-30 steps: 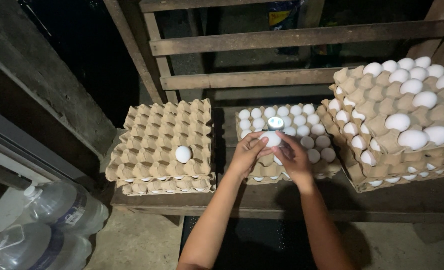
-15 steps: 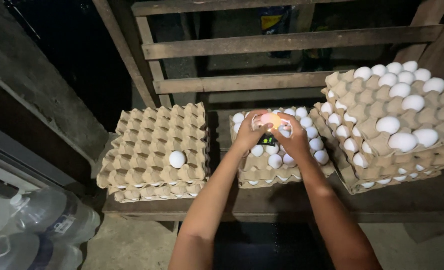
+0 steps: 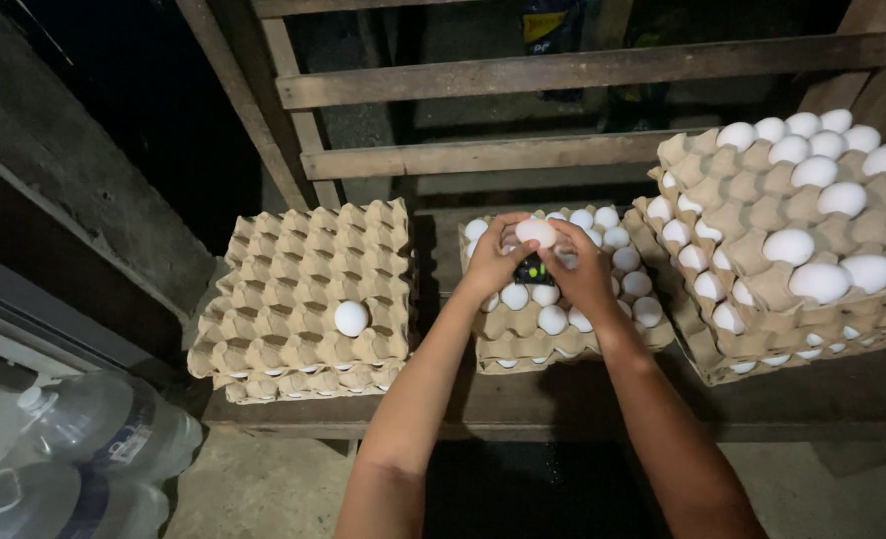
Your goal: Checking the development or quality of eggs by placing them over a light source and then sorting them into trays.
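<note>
Both hands clasp one white egg (image 3: pixel 536 232) over a small dark light: left hand (image 3: pixel 495 262) and right hand (image 3: pixel 585 269) close round it, above the middle tray (image 3: pixel 573 334). Candling looks in hand; setting it down calls for gentleness. Left of that tray, a near-empty tray (image 3: pixel 303 299) holds a lone egg (image 3: pixel 351 318); right, a fuller stack (image 3: pixel 792 250); behind, wooden slats (image 3: pixel 583 72).
</note>
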